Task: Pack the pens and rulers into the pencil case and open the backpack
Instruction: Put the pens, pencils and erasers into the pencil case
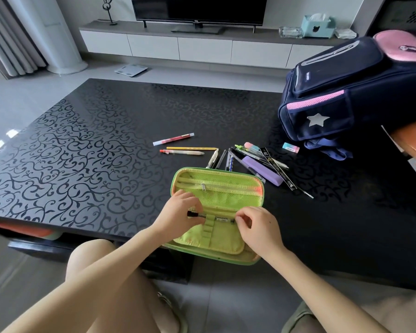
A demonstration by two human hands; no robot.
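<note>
A green pencil case (226, 181) lies open at the table's near edge. A black pen (220, 218) lies across its lower half, threaded through an elastic loop. My left hand (178, 212) pinches the pen's left end; my right hand (257, 227) pinches its right end. Beyond the case lie a red pen (175, 139), a yellow pencil (191, 148), a pale pen (181, 152), several dark pens (220, 159), a purple box (262, 170) and a black ruler (277, 168). The navy and pink backpack (341, 97) lies zipped at the far right.
A pink and blue eraser (290, 147) lies near the backpack. The black patterned table (94, 145) stretches wide to the left. A brown object (413, 140) sits at the right edge. A TV stand (202, 44) is behind the table. My bare knees show below.
</note>
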